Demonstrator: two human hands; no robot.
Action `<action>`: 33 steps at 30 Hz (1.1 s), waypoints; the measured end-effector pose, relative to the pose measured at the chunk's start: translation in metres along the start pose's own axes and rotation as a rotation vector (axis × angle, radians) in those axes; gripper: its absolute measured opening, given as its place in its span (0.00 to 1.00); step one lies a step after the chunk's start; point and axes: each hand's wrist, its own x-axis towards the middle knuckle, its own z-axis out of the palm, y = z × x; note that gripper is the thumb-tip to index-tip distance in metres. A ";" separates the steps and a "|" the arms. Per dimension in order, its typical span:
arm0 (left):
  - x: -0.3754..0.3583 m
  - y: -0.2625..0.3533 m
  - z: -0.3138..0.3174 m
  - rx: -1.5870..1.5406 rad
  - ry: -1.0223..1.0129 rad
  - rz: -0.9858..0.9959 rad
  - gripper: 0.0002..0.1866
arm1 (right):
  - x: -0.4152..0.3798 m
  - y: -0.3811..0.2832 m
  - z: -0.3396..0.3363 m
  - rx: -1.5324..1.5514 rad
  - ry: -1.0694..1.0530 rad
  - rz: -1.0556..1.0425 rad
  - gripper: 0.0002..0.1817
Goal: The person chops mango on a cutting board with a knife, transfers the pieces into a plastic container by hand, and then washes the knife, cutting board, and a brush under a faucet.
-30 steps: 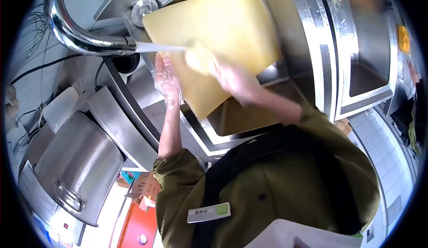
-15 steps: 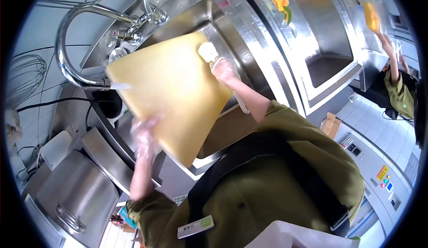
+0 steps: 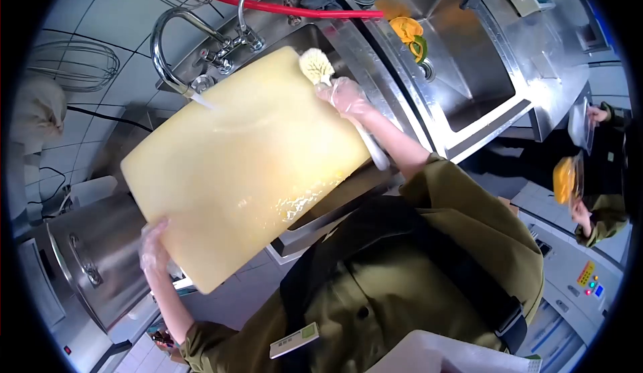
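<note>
A big yellow cutting board (image 3: 244, 165) is held tilted over the sink (image 3: 305, 41), its wet face turned up toward the person. Its long axis runs from the corner near the left hand, low at the left, up to the far corner by the brush at the top; that upper end leans toward the faucet (image 3: 175, 44), and a thin stream of water from the spout lands on the board's upper left edge. The lower right edge hangs over the sink's front rim.

The left hand (image 3: 154, 252), in a thin clear glove, is clenched on the board's lower left edge, fingers wrapped round the rim. The right hand (image 3: 348, 97), gloved the same way, is closed around the handle of a scrub brush (image 3: 316, 67); the pale bristle head presses on the board's top corner, and the white handle sticks out below the wrist along the forearm.

To the right sits a second basin (image 3: 469, 71), with a yellow and green sponge (image 3: 410, 34) on the divider between. A red hose (image 3: 295, 10) runs along the back of the sinks. A large steel pot (image 3: 87, 259) lies at the left, just beside the left hand. At the far right another person (image 3: 593, 205) in the same olive jacket holds something orange.
</note>
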 end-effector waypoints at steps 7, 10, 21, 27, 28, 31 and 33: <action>0.071 -0.085 0.094 0.403 0.315 0.029 0.37 | 0.025 -0.016 -0.060 -0.458 0.090 -0.051 0.23; 0.101 -0.111 0.126 0.280 0.485 0.031 0.40 | 0.046 -0.008 -0.067 -0.526 0.069 -0.080 0.24; 0.088 -0.077 0.151 0.324 0.561 0.010 0.39 | 0.014 -0.024 -0.041 -0.726 0.118 -0.375 0.40; 0.093 -0.075 0.144 0.357 0.485 -0.059 0.40 | 0.025 -0.038 -0.004 -0.776 0.231 -0.456 0.21; 0.092 -0.076 0.143 0.356 0.469 -0.087 0.40 | 0.032 -0.014 0.003 -1.007 0.301 -0.456 0.17; 0.099 -0.083 0.137 0.289 0.498 -0.061 0.38 | 0.005 0.018 0.021 -1.945 0.712 -0.490 0.15; 0.106 -0.092 0.134 0.291 0.513 -0.019 0.39 | -0.038 0.015 0.042 -1.779 0.656 -0.515 0.15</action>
